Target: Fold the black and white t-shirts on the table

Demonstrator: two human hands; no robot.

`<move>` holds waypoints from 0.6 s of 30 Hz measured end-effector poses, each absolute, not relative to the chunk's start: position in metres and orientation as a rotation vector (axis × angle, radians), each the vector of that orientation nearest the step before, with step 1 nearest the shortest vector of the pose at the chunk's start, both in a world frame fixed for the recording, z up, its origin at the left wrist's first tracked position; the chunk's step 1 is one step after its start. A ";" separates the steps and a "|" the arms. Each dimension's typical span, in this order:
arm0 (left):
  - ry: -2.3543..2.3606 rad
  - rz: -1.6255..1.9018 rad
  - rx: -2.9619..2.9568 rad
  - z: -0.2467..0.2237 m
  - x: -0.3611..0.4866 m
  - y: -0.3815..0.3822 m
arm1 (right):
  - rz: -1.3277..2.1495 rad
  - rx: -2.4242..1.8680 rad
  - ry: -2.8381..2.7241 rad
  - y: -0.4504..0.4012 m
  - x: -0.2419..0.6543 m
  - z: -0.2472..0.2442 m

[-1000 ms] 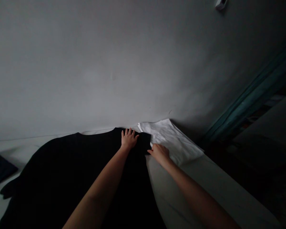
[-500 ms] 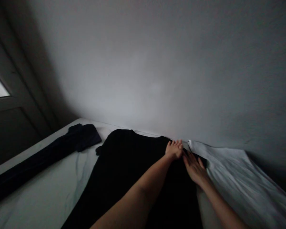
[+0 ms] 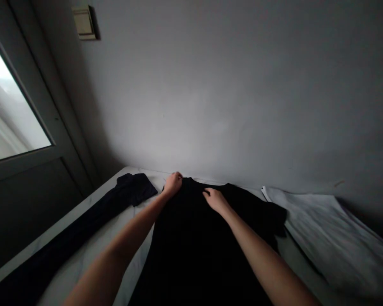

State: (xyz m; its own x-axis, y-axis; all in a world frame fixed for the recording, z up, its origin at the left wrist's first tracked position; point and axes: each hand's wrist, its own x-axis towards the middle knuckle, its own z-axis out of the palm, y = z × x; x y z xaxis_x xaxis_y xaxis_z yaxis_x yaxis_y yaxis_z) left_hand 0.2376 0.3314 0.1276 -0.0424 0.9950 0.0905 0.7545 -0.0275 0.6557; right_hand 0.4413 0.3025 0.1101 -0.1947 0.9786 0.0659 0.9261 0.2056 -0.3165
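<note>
A black T-shirt (image 3: pixel 204 246) lies spread flat, its neckline toward the wall and its right-side sleeve stretched outward. At the shirt's left shoulder, my left hand (image 3: pixel 173 183) is closed with curled fingers on the dark cloth. My right hand (image 3: pixel 215 199) rests on the chest just below the collar, fingers bent and drawn together in a pinch on the fabric. The black cloth is too dark to show folds clearly, and the shirt's lower part runs out of view.
A dark folded garment (image 3: pixel 92 221) lies lengthwise on the left of the white marbled surface (image 3: pixel 79 259). Light grey cloth (image 3: pixel 332 229) lies on the right. A wall (image 3: pixel 210 93) stands behind, with a switch (image 3: pixel 83 23) and a door (image 3: pixel 22 178) at left.
Both hands have moved left, from the shirt's right shoulder and sleeve to the left shoulder and collar area. Their fingers, spread before, are now curled. The view has turned slightly left.
</note>
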 end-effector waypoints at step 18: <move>1.609 0.529 1.617 0.092 0.129 0.364 | 0.317 -1.824 -2.139 0.322 0.308 0.065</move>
State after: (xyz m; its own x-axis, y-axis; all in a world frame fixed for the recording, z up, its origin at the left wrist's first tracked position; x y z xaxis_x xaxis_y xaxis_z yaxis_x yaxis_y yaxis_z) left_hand 0.1290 0.3639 0.0919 0.1122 0.9672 -0.2279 0.6433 0.1041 0.7585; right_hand 0.3082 0.3218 0.0653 -0.1401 0.9859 0.0918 0.9168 0.1642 -0.3641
